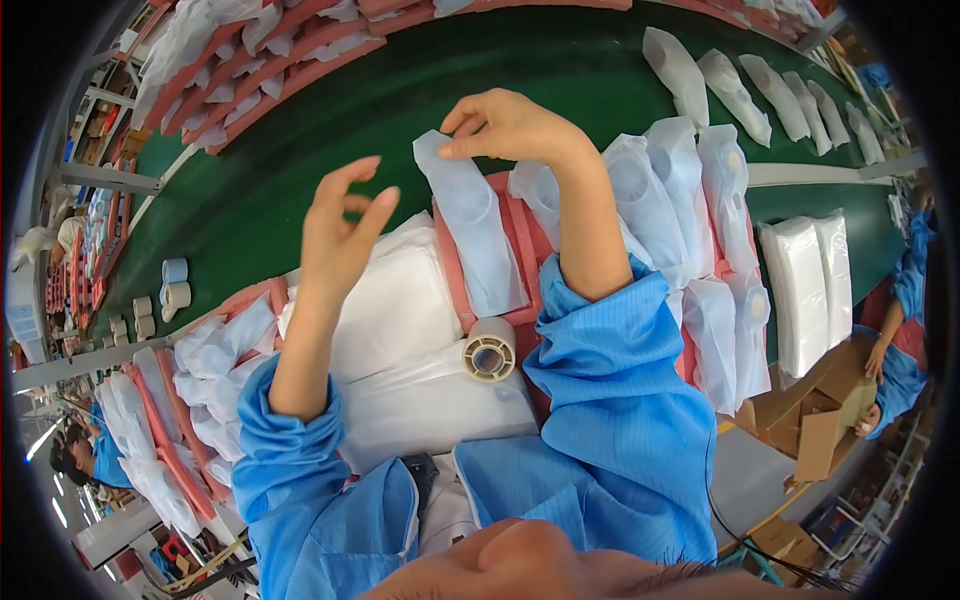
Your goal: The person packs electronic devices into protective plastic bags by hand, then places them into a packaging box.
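Note:
My left hand (345,230) is raised over the white bag stack, its thumb and fingers apart with nothing between them. My right hand (505,125) has its thumb and bent fingers at the upper end of a frosted plastic bag (465,230). A rounded shape shows through the bag, which lies slanted over a pink foam tray (525,240). A stack of flat white bags (385,300) lies below my left hand. A tape roll (489,350) with a pale core rests on the bags near my body.
More filled frosted bags (640,185) lie on the right and others (225,335) on the left. Several bags (735,95) lie on the green belt (300,170). Loaded pink trays (255,75) are stacked at far left. At right, a person's hands hold a cardboard box (820,400).

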Action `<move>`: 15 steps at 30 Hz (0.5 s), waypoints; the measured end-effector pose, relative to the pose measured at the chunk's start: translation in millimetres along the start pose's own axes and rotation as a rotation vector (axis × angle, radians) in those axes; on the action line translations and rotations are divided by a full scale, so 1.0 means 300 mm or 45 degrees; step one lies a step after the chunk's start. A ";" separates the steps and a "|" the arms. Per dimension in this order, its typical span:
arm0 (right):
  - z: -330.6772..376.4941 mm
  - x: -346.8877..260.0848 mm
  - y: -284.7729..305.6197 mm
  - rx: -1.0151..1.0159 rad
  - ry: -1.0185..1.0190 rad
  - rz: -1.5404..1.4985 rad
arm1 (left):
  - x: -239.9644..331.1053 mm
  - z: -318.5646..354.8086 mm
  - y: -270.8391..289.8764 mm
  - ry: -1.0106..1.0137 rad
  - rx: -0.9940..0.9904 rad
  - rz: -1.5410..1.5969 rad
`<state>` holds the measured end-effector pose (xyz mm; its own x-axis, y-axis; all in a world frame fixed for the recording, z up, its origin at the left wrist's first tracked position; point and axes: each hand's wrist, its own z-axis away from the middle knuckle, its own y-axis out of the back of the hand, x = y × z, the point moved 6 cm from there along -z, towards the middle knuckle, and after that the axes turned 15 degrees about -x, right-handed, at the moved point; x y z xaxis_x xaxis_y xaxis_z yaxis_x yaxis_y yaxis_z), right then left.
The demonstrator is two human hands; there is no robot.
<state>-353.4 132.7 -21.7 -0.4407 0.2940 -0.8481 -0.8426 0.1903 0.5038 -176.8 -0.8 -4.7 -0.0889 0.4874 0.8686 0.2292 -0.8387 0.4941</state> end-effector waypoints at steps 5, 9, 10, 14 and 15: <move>0.003 0.010 0.020 0.057 -0.016 -0.082 | 0.021 -0.152 -0.114 -0.204 -0.193 -0.247; 0.009 0.030 0.036 0.115 -0.015 -0.078 | 0.035 -0.174 -0.184 -0.101 -0.509 0.174; 0.007 0.030 0.038 0.124 -0.013 -0.069 | 0.041 -0.168 -0.202 -0.022 -0.609 0.416; 0.010 0.025 0.040 0.136 -0.015 -0.065 | 0.095 -0.155 -0.186 0.127 -0.513 0.119; 0.010 0.022 0.039 0.137 -0.015 -0.063 | 0.090 -0.155 -0.188 0.129 -0.514 0.118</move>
<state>-365.3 139.6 -20.9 -0.3952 0.2928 -0.8707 -0.8248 0.3041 0.4766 -237.3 48.2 -7.4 -0.1853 0.3963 0.8992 -0.1557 -0.9154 0.3713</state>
